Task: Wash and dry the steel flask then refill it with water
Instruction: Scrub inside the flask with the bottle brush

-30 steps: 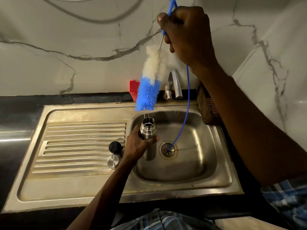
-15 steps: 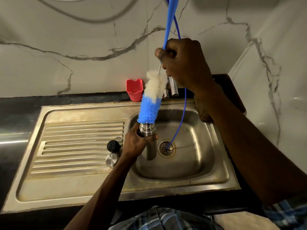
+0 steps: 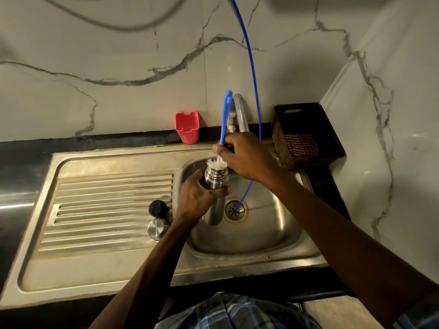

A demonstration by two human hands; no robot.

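The steel flask (image 3: pixel 215 180) stands upright over the sink basin (image 3: pixel 266 231), its mouth open. My left hand (image 3: pixel 198 198) grips its body just below the neck. My right hand (image 3: pixel 244 156) holds the blue handle of the bottle brush (image 3: pixel 225 117) right above the flask mouth. The brush head is pushed down inside the flask, and only a tuft of white bristles (image 3: pixel 215 163) shows at the rim. The black stopper (image 3: pixel 158 207) and the steel cap (image 3: pixel 158 228) lie on the drainboard beside the basin.
A thin blue tube (image 3: pixel 252 74) arcs down from above into the drain (image 3: pixel 235 210). The tap (image 3: pixel 241 112) stands behind my right hand. A red cup (image 3: pixel 187 125) sits by the wall, and a dark wicker basket (image 3: pixel 306 136) at the back right.
My right hand has come down and driven the brush head into the flask, from hanging above the mouth to almost fully inside. The left hand keeps its hold on the flask.
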